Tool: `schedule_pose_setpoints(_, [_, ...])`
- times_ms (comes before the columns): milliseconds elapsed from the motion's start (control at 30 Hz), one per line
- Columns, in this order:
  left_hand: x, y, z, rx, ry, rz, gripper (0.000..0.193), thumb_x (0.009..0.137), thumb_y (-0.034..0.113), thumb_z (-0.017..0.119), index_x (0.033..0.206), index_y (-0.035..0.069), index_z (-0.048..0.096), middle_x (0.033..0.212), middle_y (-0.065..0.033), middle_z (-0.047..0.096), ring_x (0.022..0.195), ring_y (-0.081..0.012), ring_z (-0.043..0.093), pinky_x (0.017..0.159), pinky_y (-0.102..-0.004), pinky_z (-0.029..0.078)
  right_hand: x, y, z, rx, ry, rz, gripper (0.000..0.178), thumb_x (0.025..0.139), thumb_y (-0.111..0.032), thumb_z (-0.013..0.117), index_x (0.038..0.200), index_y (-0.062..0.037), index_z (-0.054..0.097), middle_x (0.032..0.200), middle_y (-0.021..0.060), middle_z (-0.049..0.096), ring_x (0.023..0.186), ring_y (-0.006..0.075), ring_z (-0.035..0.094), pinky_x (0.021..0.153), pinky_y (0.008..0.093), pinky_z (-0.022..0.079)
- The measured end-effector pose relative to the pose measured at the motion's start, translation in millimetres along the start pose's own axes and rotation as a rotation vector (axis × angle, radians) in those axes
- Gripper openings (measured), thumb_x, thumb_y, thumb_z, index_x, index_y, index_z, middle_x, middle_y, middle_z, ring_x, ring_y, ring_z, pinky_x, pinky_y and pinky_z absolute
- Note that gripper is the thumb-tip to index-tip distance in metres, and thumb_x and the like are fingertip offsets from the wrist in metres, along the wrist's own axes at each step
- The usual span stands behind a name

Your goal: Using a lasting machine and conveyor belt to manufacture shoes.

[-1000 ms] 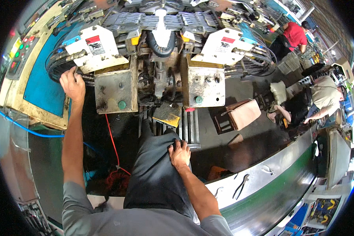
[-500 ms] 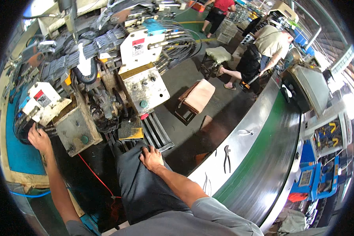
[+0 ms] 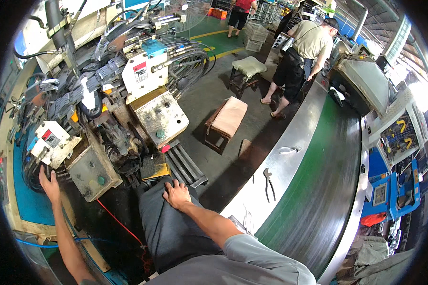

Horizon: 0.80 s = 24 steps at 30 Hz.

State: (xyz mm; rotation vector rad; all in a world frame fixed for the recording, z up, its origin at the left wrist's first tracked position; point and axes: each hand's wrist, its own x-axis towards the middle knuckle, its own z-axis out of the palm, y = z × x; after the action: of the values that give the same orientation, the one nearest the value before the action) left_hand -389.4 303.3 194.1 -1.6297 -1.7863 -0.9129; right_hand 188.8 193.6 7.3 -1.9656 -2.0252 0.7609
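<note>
My left hand (image 3: pixel 48 184) reaches up to the left side of a large machine (image 3: pixel 109 114), its fingers spread among black cables beside a white control box (image 3: pixel 52 142). It holds nothing that I can see. My right hand (image 3: pixel 177 194) lies flat and open on my own knee in dark grey trousers (image 3: pixel 169 228). The knee sits just below a grey metal box with green buttons (image 3: pixel 161 118) and a yellow plate (image 3: pixel 156 170) at the machine's base.
A curved green conveyor belt (image 3: pixel 318 190) with a steel rim (image 3: pixel 271 156) runs on my right; pliers (image 3: pixel 268 180) lie on the rim. Two padded stools (image 3: pixel 228 118) stand on the floor. A person in a tan shirt (image 3: pixel 304 52) stands at the belt's far end.
The view has swung right, so the machine now sits further left and the belt fills the right. Both hands keep their places on the machine and on my knee.
</note>
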Motion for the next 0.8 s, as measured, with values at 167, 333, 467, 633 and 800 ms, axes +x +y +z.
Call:
schedule_pose_setpoints(167, [-27.4,68.6,-21.7,0.003,-0.02,0.054,0.043,0.109,0.011,0.056,0.149,-0.004,0.058,0.152,-0.0247,0.056,0.143,-0.0415,0.051,0.121,-0.0498,0.038,-5.0,9.8,-5.1,0.04,0.034,0.001,0.054,0.103,-0.045,0.06,0.148,-0.0142,0.059,0.157,0.0277,0.049,0.133,0.0522,0.057,0.11,0.0604,0.049])
schedule_pose_setpoints(333, [-7.5,164.0,7.7,-0.319,-0.398,-0.012,0.047,0.118,0.027,0.044,0.144,-0.008,0.061,0.146,-0.0241,0.064,0.138,-0.0415,0.059,0.121,-0.0454,0.04,-6.2,15.3,-0.5,0.016,0.056,-0.002,0.056,0.104,-0.046,0.06,0.151,-0.0144,0.058,0.158,0.0266,0.049,0.133,0.0516,0.057,0.111,0.0599,0.049])
schedule_pose_setpoints(467, [27.5,161.1,70.1,-0.859,-0.473,-0.407,0.068,0.112,0.052,0.056,0.151,-0.004,0.059,0.14,-0.0212,0.069,0.132,-0.0336,0.064,0.117,-0.0458,0.044,-6.0,1.6,-2.1,0.045,0.019,-0.029,0.057,0.104,-0.047,0.059,0.151,-0.0152,0.059,0.157,0.0253,0.051,0.136,0.0494,0.055,0.114,0.0577,0.047])
schedule_pose_setpoints(633, [58.9,250.8,101.1,-1.656,-0.766,-0.859,0.07,0.107,0.061,0.061,0.154,0.009,0.055,0.147,-0.0085,0.066,0.134,-0.0255,0.062,0.118,-0.0441,0.045,7.5,2.4,5.4,-0.006,0.042,0.028,0.056,0.102,-0.047,0.061,0.148,-0.0151,0.062,0.144,0.0223,0.059,0.128,0.0448,0.061,0.109,0.0556,0.051])
schedule_pose_setpoints(800, [63.2,314.0,107.0,-1.904,-0.897,-1.185,0.055,0.102,0.058,0.071,0.13,0.011,0.071,0.118,-0.0064,0.077,0.107,-0.0237,0.073,0.1,-0.0455,0.059,5.0,23.4,6.6,0.022,0.134,0.075,0.052,0.103,-0.045,0.062,0.146,-0.0155,0.064,0.147,0.0228,0.059,0.128,0.0464,0.06,0.107,0.056,0.051])
